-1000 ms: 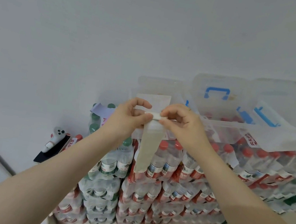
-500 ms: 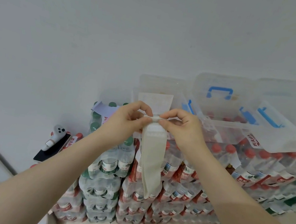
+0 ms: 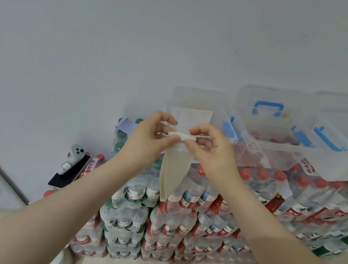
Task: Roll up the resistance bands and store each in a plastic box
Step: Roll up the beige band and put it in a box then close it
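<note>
Both hands meet in front of the stacked water-bottle packs [image 3: 167, 226]. The left hand [image 3: 148, 141] and right hand [image 3: 208, 151] each pinch one end of the small rolled top of a beige resistance band [image 3: 173, 168], whose loose tail hangs below them. Clear plastic boxes [image 3: 282, 135] sit behind, seemingly open.

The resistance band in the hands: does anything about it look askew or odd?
Slightly. The beige resistance band, pinched by the left hand and right hand, has a tight roll on top, but its hanging tail is twisted and narrows toward the bottom, not flat.
</note>
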{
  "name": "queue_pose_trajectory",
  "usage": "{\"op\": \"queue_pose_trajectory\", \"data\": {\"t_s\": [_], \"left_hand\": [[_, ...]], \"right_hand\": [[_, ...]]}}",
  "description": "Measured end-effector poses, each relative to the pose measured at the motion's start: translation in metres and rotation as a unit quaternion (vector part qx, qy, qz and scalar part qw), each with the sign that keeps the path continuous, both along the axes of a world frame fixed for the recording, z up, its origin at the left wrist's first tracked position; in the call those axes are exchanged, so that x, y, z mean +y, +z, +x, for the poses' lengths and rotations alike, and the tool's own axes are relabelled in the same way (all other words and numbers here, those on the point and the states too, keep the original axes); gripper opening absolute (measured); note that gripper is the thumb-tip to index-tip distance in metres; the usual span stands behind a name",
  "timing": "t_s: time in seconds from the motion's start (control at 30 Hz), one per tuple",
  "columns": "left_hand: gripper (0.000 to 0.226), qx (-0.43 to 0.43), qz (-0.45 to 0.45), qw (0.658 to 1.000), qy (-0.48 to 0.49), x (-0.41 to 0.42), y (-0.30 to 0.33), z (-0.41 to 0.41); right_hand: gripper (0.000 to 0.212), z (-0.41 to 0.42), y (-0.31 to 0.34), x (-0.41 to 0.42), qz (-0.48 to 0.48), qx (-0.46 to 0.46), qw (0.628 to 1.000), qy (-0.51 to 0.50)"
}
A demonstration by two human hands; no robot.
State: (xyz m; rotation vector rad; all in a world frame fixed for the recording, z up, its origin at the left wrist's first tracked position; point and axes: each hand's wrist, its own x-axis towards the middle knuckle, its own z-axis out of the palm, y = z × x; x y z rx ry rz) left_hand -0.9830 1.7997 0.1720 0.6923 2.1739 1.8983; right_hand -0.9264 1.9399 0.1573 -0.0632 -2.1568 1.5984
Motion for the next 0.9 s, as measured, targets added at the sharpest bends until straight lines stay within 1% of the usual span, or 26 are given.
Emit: {"op": "queue_pose_trajectory", "data": {"t_s": [0.07, 0.17, 0.2, 0.27, 0.33, 0.4, 0.53, 0.63, 0.7, 0.73, 0.83, 0.9], "left_hand": [[0.019, 0.022, -0.004, 1.000, 0.000, -0.003, 0.004, -0.002], [0.017, 0.071, -0.026, 0.997, 0.001, -0.008, 0.009, -0.004], [0.017, 0.086, -0.032, 0.996, 0.000, -0.010, 0.010, -0.005], [0.017, 0.104, -0.038, 0.994, -0.004, -0.012, 0.009, -0.005], [0.014, 0.107, -0.034, 0.994, -0.014, -0.015, 0.007, -0.006], [0.011, 0.077, -0.019, 0.996, -0.029, -0.019, 0.006, -0.007], [0.017, -0.021, -0.018, 0.998, -0.052, -0.024, 0.003, -0.012], [0.004, -0.098, 0.001, 0.992, -0.081, -0.028, 0.004, -0.013], [0.014, -0.116, 0.009, 0.989, -0.087, -0.031, 0.003, -0.014], [0.016, -0.116, 0.010, 0.989, -0.087, -0.032, 0.002, -0.015], [0.007, -0.099, 0.010, 0.992, -0.080, -0.036, -0.002, -0.018], [0.006, -0.076, -0.004, 0.995, -0.064, -0.038, -0.003, -0.021]], "right_hand": [[0.026, -0.001, 0.001, -0.001, -0.039, -0.025, 0.999, 0.003], [0.008, -0.001, 0.003, -0.007, -0.100, -0.060, 0.993, 0.017], [0.005, -0.002, 0.004, -0.010, -0.117, -0.070, 0.991, 0.018], [0.006, -0.003, 0.004, -0.015, -0.140, -0.075, 0.987, 0.018], [0.007, -0.004, 0.004, -0.017, -0.133, -0.067, 0.989, 0.015], [0.009, -0.005, 0.005, -0.019, -0.125, -0.059, 0.990, 0.017], [0.016, -0.007, 0.007, -0.022, -0.116, -0.045, 0.992, 0.016], [0.020, -0.008, 0.006, -0.023, -0.087, -0.046, 0.995, 0.014], [0.022, -0.008, 0.005, -0.026, -0.095, -0.044, 0.994, 0.021], [0.024, -0.007, 0.005, -0.027, -0.095, -0.043, 0.994, 0.024], [0.029, -0.008, 0.002, -0.032, -0.097, -0.051, 0.994, 0.030], [0.029, -0.010, 0.000, -0.036, -0.106, -0.062, 0.992, 0.043]]}}
